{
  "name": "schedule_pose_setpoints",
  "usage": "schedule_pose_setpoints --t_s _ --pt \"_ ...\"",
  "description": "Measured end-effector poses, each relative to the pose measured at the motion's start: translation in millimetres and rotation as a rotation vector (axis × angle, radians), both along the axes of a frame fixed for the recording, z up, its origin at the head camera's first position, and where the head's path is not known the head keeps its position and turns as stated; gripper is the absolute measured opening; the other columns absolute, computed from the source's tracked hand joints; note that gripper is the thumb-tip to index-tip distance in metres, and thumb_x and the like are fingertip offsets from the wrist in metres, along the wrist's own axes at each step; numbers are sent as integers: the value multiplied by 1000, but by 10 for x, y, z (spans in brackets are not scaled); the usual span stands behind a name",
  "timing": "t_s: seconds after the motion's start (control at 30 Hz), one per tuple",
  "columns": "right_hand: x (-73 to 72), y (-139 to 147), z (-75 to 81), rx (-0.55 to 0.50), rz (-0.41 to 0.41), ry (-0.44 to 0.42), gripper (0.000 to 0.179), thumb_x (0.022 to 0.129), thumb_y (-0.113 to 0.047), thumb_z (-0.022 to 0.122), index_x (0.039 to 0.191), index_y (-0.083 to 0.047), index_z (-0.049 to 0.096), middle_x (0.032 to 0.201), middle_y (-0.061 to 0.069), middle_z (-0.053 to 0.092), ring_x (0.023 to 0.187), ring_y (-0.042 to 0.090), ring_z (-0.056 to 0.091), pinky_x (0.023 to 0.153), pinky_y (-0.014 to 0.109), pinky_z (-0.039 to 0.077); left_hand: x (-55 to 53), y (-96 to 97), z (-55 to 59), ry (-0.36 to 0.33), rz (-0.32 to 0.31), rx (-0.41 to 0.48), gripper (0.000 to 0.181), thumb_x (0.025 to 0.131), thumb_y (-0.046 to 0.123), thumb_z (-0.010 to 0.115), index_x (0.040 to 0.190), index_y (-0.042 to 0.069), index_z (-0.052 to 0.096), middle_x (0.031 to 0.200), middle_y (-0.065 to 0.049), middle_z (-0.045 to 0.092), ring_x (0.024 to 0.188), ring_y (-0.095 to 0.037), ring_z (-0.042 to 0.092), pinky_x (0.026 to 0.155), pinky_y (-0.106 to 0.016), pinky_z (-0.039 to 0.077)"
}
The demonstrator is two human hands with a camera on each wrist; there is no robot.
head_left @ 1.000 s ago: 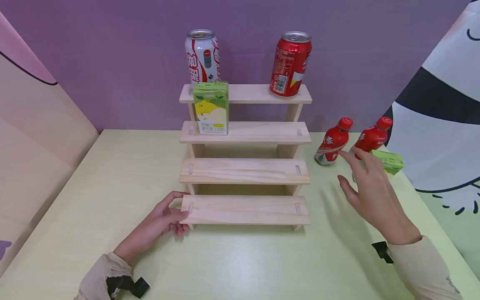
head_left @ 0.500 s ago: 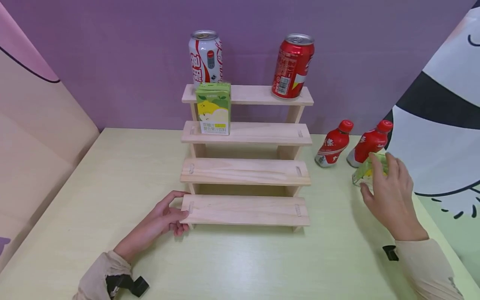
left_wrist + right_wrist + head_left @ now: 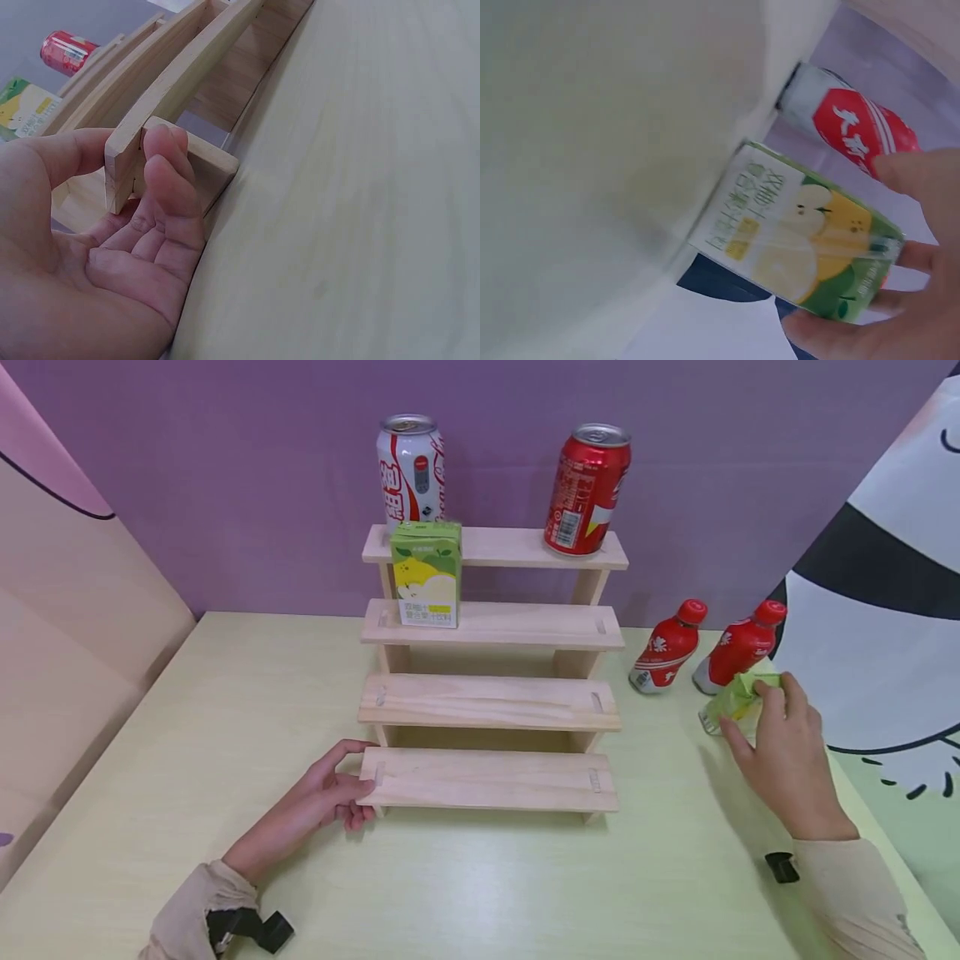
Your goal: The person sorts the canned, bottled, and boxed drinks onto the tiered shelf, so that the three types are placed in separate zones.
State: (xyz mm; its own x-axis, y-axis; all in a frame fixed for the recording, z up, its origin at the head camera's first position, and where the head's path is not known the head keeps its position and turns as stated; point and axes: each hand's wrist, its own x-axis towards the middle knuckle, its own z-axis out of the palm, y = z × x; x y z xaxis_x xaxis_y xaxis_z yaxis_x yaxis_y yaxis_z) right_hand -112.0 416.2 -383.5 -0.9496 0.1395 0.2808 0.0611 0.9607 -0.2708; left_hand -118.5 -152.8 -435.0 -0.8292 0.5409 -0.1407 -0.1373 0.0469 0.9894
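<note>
A stepped wooden shelf (image 3: 487, 700) stands mid-table. My left hand (image 3: 322, 797) grips the left end of its lowest step; the left wrist view shows the fingers (image 3: 169, 180) curled by the board's end and leg. At the right, my right hand (image 3: 787, 760) holds a green and yellow juice box (image 3: 738, 703) from above, thumb towards the left. In the right wrist view this juice box (image 3: 802, 232) shows its printed face, with fingers partly hidden behind its top end. Two red bottles (image 3: 663, 647) stand just behind it.
On the top step stand a white-and-red can (image 3: 411, 477) at left and a red can (image 3: 587, 493) at right. Another green juice box (image 3: 426, 575) stands on the step below, at left. A purple wall (image 3: 300, 485) closes off the back.
My right hand has moved right and down from beside the bottles onto the juice box, which now leans slightly differently. My left hand keeps its grip on the shelf.
</note>
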Motion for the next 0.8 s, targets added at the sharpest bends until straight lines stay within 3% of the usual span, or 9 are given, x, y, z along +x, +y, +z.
schedule_pose_setpoints --t_s 0.2,0.67,0.8 --pt "10 34 17 -49 -14 123 50 99 -18 63 131 11 38 147 33 26 122 55 36 88 71 43 1 -8 -8 -4 3 -2 47 102 21 58 141 13 33 83 -19 67 67 -19 59 63 -30 53" --pt "18 45 3 -68 -62 158 47 99 -23 62 129 8 43 139 32 35 110 52 43 84 67 46 0 3 -28 -18 3 14 45 101 19 58 139 14 34 83 -20 66 67 -20 59 62 -30 53" --pt "26 37 4 -63 -54 170 46 97 -18 64 128 9 43 140 33 35 107 53 46 83 67 47 -6 8 -20 -17 0 13 45 102 19 58 140 14 33 83 -19 66 67 -20 59 62 -30 53"
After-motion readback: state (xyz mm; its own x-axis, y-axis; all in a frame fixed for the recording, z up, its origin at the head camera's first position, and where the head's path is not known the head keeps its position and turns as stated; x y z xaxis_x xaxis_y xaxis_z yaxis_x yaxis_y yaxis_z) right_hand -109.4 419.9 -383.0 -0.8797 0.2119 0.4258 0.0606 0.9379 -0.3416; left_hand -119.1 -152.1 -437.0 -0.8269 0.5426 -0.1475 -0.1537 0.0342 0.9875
